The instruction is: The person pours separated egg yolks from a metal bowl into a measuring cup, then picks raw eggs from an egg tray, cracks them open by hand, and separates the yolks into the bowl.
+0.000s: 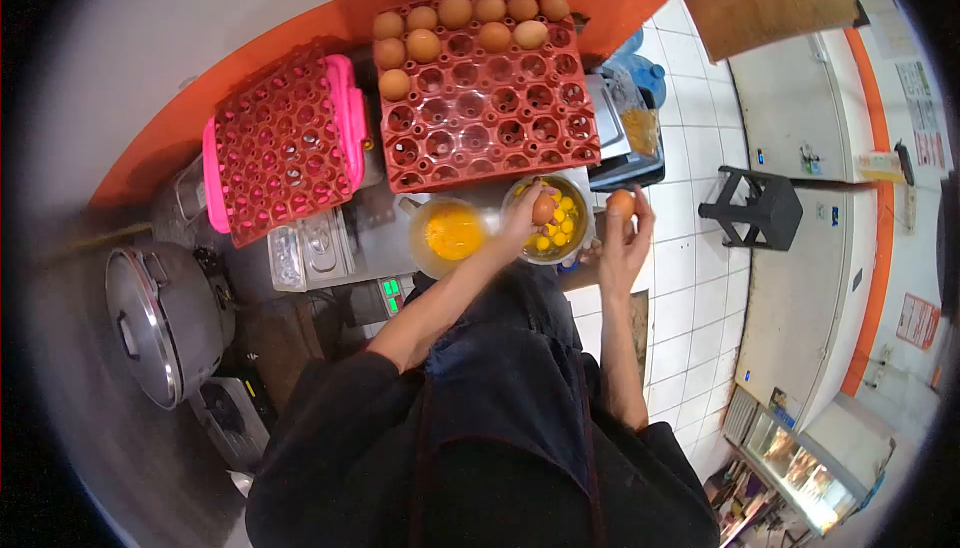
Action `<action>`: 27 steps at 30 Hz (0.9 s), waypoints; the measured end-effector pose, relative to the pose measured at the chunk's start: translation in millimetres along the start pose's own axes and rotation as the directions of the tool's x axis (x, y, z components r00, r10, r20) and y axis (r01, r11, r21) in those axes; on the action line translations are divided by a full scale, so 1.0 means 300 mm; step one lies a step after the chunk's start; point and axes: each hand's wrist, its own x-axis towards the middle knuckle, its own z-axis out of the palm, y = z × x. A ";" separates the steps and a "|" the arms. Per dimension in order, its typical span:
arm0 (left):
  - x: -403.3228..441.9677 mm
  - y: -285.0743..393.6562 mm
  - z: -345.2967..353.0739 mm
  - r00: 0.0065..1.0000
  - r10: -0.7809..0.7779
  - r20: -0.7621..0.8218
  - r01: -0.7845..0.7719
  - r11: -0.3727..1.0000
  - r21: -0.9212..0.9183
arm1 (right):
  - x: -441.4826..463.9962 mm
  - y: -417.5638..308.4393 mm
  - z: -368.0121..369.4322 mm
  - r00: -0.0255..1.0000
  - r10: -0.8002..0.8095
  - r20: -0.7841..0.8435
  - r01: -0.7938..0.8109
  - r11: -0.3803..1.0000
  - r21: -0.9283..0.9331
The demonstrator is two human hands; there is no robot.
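My left hand is closed on a brown egg, over the left side of a metal bowl. Several yolks lie in that bowl. To its right, my right hand is raised with its fingers around another brown egg. Left of the bowl stands a container with a handle, holding yellow beaten egg. Behind both vessels, a red egg tray carries several brown eggs in its back rows and left column.
A second red tray rests on a bright pink container at left. Nearby are lidded metal pans, a green-lit display and a large pot. A black stool stands on the tiled floor at right.
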 end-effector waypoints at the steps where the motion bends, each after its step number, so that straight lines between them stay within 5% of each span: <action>1: 0.009 -0.006 0.012 1.000 0.005 -0.008 -0.004 1.000 0.024 | -0.027 0.026 -0.020 1.000 0.012 0.022 -0.011 0.999 -0.045; 4: 0.016 -0.043 0.047 1.000 0.000 0.012 0.000 0.998 0.059 | -0.079 0.098 0.006 0.994 -0.101 -0.053 0.087 0.971 -0.223; 5: 0.019 -0.058 0.058 0.999 0.002 0.032 -0.004 0.998 0.057 | -0.091 0.154 -0.002 0.988 -0.144 0.048 0.151 0.894 -0.422; 8: 0.053 -0.124 0.053 0.997 0.035 -0.072 -0.024 0.989 0.143 | -0.108 0.158 0.019 0.975 -0.150 0.166 0.211 0.867 -0.452; 10: 0.057 -0.109 0.019 0.999 0.006 -0.045 0.001 0.988 0.154 | -0.096 0.167 0.025 0.992 0.033 0.119 -0.019 0.992 -0.122; 14: 0.023 -0.068 0.043 0.998 0.005 -0.065 0.007 0.983 0.181 | -0.098 0.150 0.036 0.999 0.054 -0.003 -0.053 0.995 0.079; 16: 0.062 -0.096 0.036 0.996 0.042 -0.077 -0.028 0.982 0.185 | -0.094 0.183 0.026 0.947 -0.209 0.244 0.298 0.854 -0.426; 17: 0.073 -0.115 0.028 0.993 0.073 -0.092 -0.055 0.980 0.189 | -0.098 0.199 0.017 0.947 -0.208 0.246 0.298 0.854 -0.426; 19: 0.046 -0.071 0.033 0.995 0.050 -0.083 -0.034 0.983 0.182 | -0.077 0.183 0.030 0.973 0.010 0.231 0.006 0.997 -0.071; 21: 0.026 -0.061 0.017 0.997 0.007 -0.075 0.006 0.985 0.173 | -0.076 0.189 0.003 0.968 0.036 0.248 -0.020 0.997 -0.069; 23: 0.062 -0.046 -0.026 0.991 0.112 0.074 -0.133 0.882 0.451 | -0.060 0.248 0.000 0.959 0.234 0.162 -0.275 0.908 0.317; 27: -0.009 0.047 -0.002 0.896 0.346 0.279 -0.442 0.626 0.643 | -0.018 0.285 -0.060 0.855 0.437 0.278 -0.507 0.817 0.274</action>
